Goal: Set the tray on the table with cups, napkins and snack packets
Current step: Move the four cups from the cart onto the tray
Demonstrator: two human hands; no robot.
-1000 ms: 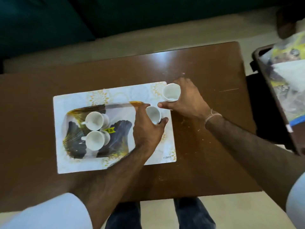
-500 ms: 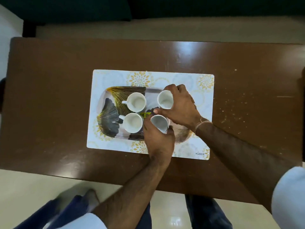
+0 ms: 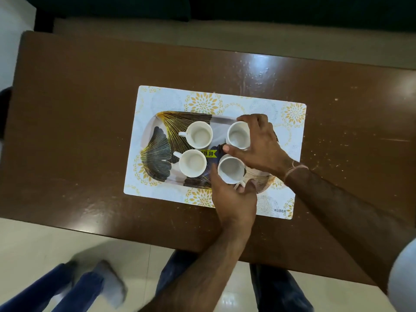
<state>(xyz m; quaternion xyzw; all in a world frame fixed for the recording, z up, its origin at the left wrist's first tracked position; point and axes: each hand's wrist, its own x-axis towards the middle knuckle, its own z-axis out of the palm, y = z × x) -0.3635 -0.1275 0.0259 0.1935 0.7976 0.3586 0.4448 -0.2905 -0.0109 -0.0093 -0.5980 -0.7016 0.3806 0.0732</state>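
Observation:
A tray with black and gold leaf print lies on a white floral placemat in the middle of the brown table. Several white cups stand on it. Two of them, the far left cup and the near left cup, stand free with handles pointing left. My right hand grips the far right cup by its rim. My left hand holds the near right cup from the near side. Both held cups rest on or just above the tray.
A yellow price sticker sits at the tray's centre. Another person's legs in blue trousers stand on the pale floor at the near left. A dark sofa runs along the far side of the table.
Both hands carried their cups from the placemat's right edge onto the tray's right half and lowered them beside the two standing cups. The camera view shifted right, so the mat sits more central.

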